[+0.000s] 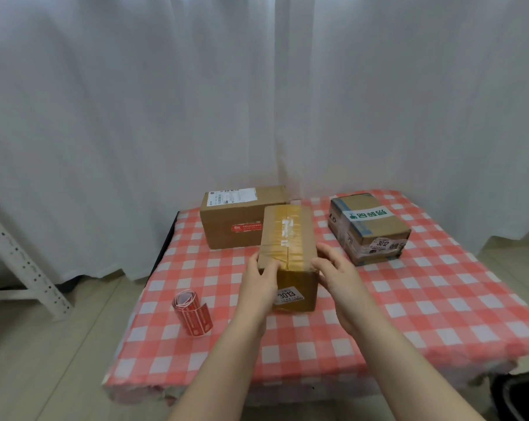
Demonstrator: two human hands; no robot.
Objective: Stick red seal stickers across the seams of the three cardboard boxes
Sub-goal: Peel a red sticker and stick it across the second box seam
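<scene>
A tall taped cardboard box labelled 3013 [289, 238] stands mid-table. My left hand [260, 284] presses its near left edge with the thumb on top. My right hand [336, 273] grips the near right corner. Behind it on the left sits a wider brown box [226, 217] with a red seal sticker [246, 227] on its front face. A third box labelled 3012 [369, 227], with a green-printed label and blue tape, rests at the right. A roll of red seal stickers [191, 311] lies on the cloth, left of my left arm.
The table wears a red-and-white checked cloth [424, 299]. White curtains [196, 101] hang close behind it. A white perforated metal frame [23, 262] leans at the far left on the wooden floor. A dark object [518, 393] sits at the bottom right corner.
</scene>
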